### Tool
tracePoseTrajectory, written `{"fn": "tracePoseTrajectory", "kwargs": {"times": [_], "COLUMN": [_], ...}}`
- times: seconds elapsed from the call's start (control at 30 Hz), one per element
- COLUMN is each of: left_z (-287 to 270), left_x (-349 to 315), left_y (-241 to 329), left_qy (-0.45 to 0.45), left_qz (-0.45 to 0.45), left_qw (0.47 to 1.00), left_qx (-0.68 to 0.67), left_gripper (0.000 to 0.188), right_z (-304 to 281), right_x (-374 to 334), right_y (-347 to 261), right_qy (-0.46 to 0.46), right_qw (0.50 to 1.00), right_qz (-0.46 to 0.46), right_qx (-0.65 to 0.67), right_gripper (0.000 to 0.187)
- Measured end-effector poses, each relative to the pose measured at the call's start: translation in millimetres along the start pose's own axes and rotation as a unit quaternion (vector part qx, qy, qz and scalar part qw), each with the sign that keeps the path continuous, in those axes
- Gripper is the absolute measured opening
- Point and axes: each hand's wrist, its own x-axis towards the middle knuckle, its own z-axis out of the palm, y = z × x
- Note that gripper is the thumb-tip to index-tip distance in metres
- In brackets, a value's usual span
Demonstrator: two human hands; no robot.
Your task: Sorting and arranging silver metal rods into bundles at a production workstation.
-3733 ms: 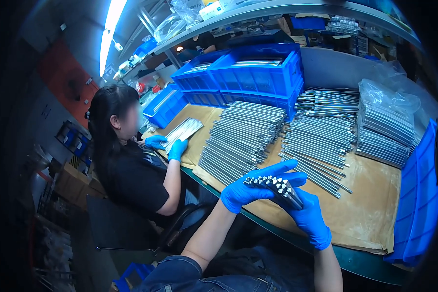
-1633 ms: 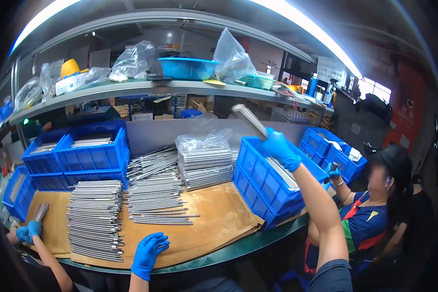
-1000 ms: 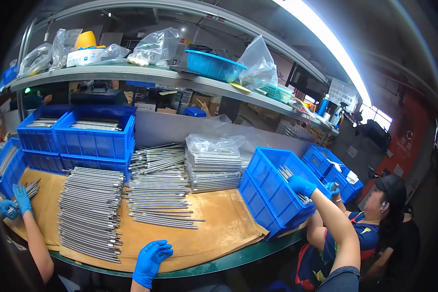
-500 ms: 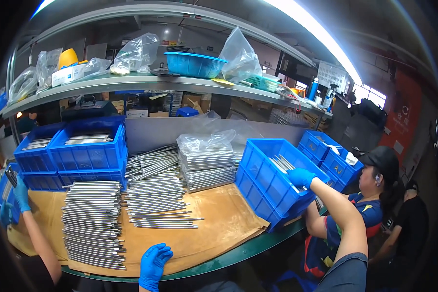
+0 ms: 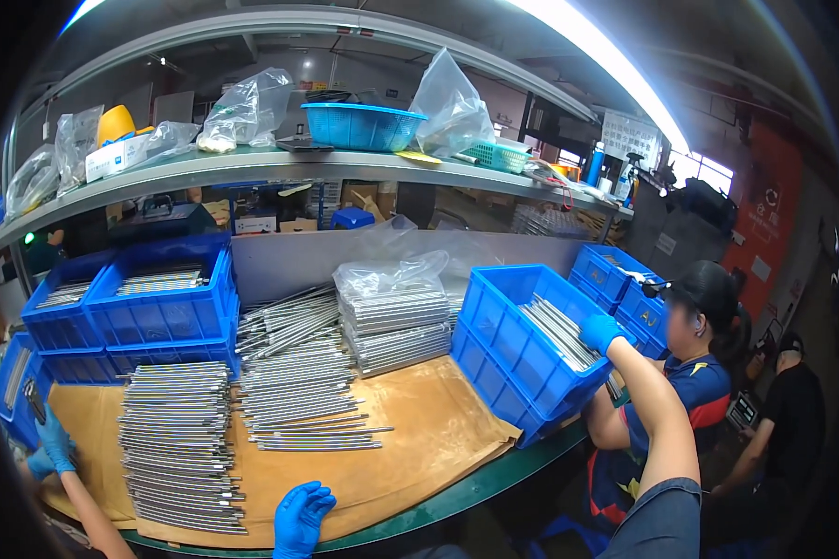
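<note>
My left hand (image 5: 298, 520), in a blue glove, is held at the front edge of the table with fingers loosely curled and apart from the palm; nothing shows in it. My right hand (image 5: 603, 334), gloved too, reaches into the blue bin (image 5: 503, 321) at the right. It is over the right side of a bunch of metal rods (image 5: 559, 328) lying slantwise there. Its fingertips are hidden, so its grip is unclear. Rows of similar rods (image 5: 294, 382) lie on the brown sheet (image 5: 419, 410) between my hands, and a longer row (image 5: 177, 438) is to the left.
A co-worker's gloved hands (image 5: 54, 443) hold dark pieces at far left. Another person (image 5: 694, 373) sits close by my right arm. Blue bins with rods (image 5: 163, 307) stand back left; bagged rods (image 5: 396, 317) are stacked mid-table. A shelf (image 5: 280, 166) spans above.
My right hand has shifted right in the bin, and more of the rods show there. My left hand is nearly unchanged. The co-worker's hands at far left have moved lower in view.
</note>
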Motion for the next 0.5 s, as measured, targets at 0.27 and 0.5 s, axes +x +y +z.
{"fn": "tracePoseTrajectory", "kwargs": {"times": [0.27,0.5], "left_z": [-2,-6], "left_x": [3,9], "left_y": [-4,-4], "left_qy": [-0.001,0.008], "left_qz": [0.008,-0.011], "left_qw": [1.0,1.0], "left_qx": [-0.009,-0.003], "left_gripper": [0.023,0.023], "right_z": [17,-25], "right_x": [23,62], "right_y": [21,-13], "right_qy": [-0.015,0.002], "right_qw": [0.995,0.997], "right_qz": [-0.091,-0.076], "right_qx": [-0.024,-0.03], "right_gripper": [0.024,0.031]}}
